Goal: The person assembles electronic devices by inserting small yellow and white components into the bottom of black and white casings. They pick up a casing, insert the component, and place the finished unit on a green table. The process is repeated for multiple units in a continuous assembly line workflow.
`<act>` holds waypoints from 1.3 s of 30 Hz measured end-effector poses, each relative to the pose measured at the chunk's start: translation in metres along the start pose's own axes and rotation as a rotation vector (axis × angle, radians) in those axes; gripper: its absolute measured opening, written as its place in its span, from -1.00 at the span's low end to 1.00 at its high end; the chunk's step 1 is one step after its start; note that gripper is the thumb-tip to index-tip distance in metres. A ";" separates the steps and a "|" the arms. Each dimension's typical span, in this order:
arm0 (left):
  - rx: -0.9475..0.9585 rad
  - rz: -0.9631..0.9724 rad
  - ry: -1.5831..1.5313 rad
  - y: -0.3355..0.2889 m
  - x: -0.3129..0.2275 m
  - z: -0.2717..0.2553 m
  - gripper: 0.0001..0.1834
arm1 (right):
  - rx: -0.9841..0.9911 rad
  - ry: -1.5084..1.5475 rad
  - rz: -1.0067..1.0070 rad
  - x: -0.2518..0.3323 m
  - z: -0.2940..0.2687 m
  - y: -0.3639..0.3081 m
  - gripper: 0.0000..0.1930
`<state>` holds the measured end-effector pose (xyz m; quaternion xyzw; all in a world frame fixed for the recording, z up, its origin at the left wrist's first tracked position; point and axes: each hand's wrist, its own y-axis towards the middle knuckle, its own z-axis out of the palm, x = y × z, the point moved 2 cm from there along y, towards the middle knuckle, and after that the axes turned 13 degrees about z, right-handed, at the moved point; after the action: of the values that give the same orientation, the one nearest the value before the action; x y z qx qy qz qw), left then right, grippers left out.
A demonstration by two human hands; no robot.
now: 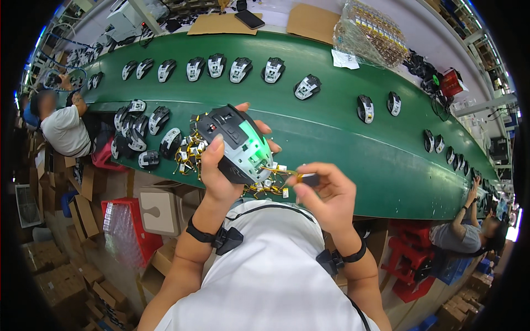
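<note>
My left hand (217,168) is wrapped round a black and white computer mouse (242,144), tilted so that its opened shell faces me. Green light glows inside the mouse. Between the thumb and fingers of my right hand (331,193) is a small dark battery pack (309,180). Thin yellowish wires run from it to the white part of the mouse; whether their end is plugged in cannot be made out. Below and behind the mouse lies a pile of small batteries with yellow and black wires (190,151), partly hidden by my left hand.
Several more mice stand in a row along the green bench (342,143), such as one mouse (307,87). Another cluster of mice (132,129) lies at the left. A phone (250,20) and bagged parts (370,33) are at the back. Co-workers sit at both ends.
</note>
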<state>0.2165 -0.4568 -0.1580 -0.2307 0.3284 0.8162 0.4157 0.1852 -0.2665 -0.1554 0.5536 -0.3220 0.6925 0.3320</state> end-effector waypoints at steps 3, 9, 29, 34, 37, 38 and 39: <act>0.005 -0.081 0.015 -0.003 0.005 0.005 -0.16 | -0.208 -0.026 -0.174 0.004 0.001 0.010 -0.63; -0.059 -0.137 -0.022 -0.001 0.009 0.011 -0.23 | 0.026 0.449 -0.041 0.009 0.008 0.030 -0.63; -0.166 -0.246 -0.084 0.000 0.004 0.006 -0.30 | -0.106 -0.967 -1.009 0.025 0.024 0.022 -0.60; -0.131 -0.298 -0.104 -0.002 0.003 0.003 -0.31 | 0.017 -0.910 -0.933 0.028 0.024 0.020 -0.65; -0.105 -0.357 -0.136 0.001 0.006 0.004 -0.31 | -0.039 -0.937 -1.030 0.026 0.022 0.020 -0.68; -0.074 -0.396 -0.154 -0.001 0.007 0.001 -0.31 | -0.044 -0.944 -1.081 0.024 0.024 0.017 -0.69; -0.042 -0.434 -0.173 -0.002 0.008 -0.002 -0.31 | -0.050 -0.950 -1.133 0.022 0.026 0.015 -0.70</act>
<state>0.2142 -0.4531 -0.1657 -0.2336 0.2173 0.7311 0.6031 0.1837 -0.2939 -0.1301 0.8673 -0.1116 0.0932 0.4761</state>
